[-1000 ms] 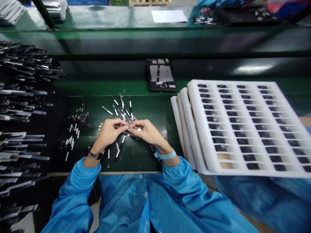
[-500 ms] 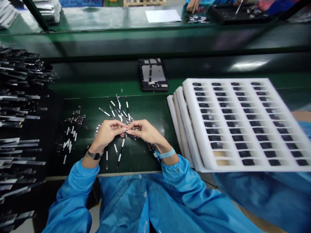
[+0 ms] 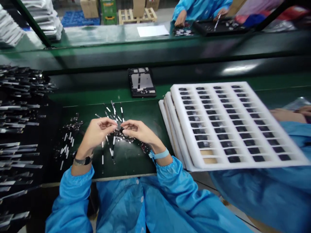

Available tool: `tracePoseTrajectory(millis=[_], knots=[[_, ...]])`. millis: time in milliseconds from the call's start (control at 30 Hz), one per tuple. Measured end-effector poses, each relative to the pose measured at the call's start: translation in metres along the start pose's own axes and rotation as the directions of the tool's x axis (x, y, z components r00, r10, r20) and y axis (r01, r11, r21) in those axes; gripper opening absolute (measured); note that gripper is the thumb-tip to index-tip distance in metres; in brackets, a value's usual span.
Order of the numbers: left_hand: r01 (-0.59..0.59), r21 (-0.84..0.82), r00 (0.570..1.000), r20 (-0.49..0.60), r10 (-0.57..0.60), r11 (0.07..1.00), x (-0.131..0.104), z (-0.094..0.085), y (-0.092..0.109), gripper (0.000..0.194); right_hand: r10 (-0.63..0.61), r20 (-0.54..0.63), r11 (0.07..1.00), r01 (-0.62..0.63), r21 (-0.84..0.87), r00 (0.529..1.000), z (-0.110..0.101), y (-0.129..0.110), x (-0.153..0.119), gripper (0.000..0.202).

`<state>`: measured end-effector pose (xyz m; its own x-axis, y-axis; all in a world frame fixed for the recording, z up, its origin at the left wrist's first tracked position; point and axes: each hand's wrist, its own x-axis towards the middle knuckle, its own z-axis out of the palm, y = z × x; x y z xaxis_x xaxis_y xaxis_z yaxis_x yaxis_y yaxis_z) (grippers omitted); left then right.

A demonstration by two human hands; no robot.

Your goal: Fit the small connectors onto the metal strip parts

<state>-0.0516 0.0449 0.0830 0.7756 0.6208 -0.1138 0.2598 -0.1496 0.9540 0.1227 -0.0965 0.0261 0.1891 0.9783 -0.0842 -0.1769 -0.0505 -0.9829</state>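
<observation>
Left hand (image 3: 97, 132): thumb and fingers narrowly parted, contents unclear
Right hand (image 3: 138, 130): narrow pinch, contents unclear
Strip pile (image 3: 114, 139): on tabletop (image 3: 136, 161), between and below both

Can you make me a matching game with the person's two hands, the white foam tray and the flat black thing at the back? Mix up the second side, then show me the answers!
Column one
1. Right hand
2. Left hand
3. White foam tray
4. Flat black device

Column two
A. lies beyond both hands
B. light-blue band at its wrist
C. holds rows of small dark parts
D. watch-like band at its wrist

Pairs: 1-B, 2-D, 3-C, 4-A
</observation>
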Motion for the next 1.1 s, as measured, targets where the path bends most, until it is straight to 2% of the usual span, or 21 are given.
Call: tracePoseTrajectory(millis=[67,133,200,267,367,433,533,633,767,867,933,1000,1033,1100], knots=[[-0.122,0.149,0.984,-0.112,0.140,0.981,0.018,-0.002,0.028,0.015,-0.044,-0.148,0.997,0.053,0.056,0.988,-0.005,-0.004,0.001,0.038],[-0.227,0.317,0.946,-0.154,0.286,0.921,0.055,0.003,0.056,0.011,-0.078,-0.314,0.988,0.115,0.102,0.946,-0.012,-0.006,0.003,0.036],[-0.296,0.479,0.908,-0.128,0.399,0.827,0.107,0.014,0.079,0.008,-0.094,-0.446,0.978,0.167,0.126,0.890,-0.020,-0.006,0.003,0.033],[-0.343,0.588,0.882,-0.066,0.466,0.733,0.167,0.031,0.093,0.007,-0.091,-0.525,0.970,0.195,0.147,0.846,-0.029,-0.004,0.002,0.030],[-0.417,0.638,0.843,0.004,0.539,0.648,0.241,0.064,0.088,0.009,-0.066,-0.598,0.963,0.208,0.172,0.799,-0.043,0.002,0.003,0.026],[-0.432,0.665,0.851,0.077,0.520,0.610,0.267,0.088,0.068,0.010,-0.037,-0.630,0.961,0.201,0.191,0.776,-0.051,0.006,0.004,0.023],[-0.371,0.756,0.906,0.168,0.387,0.539,0.277,0.111,0.029,0.015,0.013,-0.654,0.953,0.188,0.237,0.756,-0.058,0.009,0.009,0.016],[-0.365,0.782,0.914,0.199,0.353,0.506,0.275,0.111,0.001,0.015,0.029,-0.642,0.939,0.199,0.280,0.766,-0.058,0.009,0.013,0.010],[-0.376,0.812,0.914,0.244,0.325,0.446,0.278,0.091,-0.007,0.019,0.033,-0.612,0.931,0.199,0.307,0.790,-0.053,0.011,0.019,0.005],[-0.370,0.840,0.918,0.264,0.297,0.397,0.280,0.082,-0.007,0.022,0.033,-0.648,0.947,0.183,0.263,0.761,-0.044,0.006,0.021,0.004],[-0.349,0.849,0.924,0.241,0.298,0.396,0.281,0.081,-0.008,0.026,-0.037,-0.675,0.968,0.194,0.159,0.737,-0.034,-0.004,0.011,0.007],[-0.325,0.856,0.932,0.217,0.291,0.402,0.281,0.083,-0.009,0.031,-0.178,-0.648,0.971,0.238,0.006,0.741,-0.020,-0.022,-0.014,0.010],[-0.312,0.862,0.937,0.210,0.280,0.399,0.281,0.084,-0.009,0.033,-0.257,-0.596,0.960,0.270,-0.070,0.760,-0.013,-0.033,-0.032,0.011],[-0.249,0.882,0.957,0.161,0.242,0.400,0.281,0.088,-0.009,0.037,-0.446,-0.471,0.895,0.365,-0.258,0.761,-0.002,-0.053,-0.079,0.010]])
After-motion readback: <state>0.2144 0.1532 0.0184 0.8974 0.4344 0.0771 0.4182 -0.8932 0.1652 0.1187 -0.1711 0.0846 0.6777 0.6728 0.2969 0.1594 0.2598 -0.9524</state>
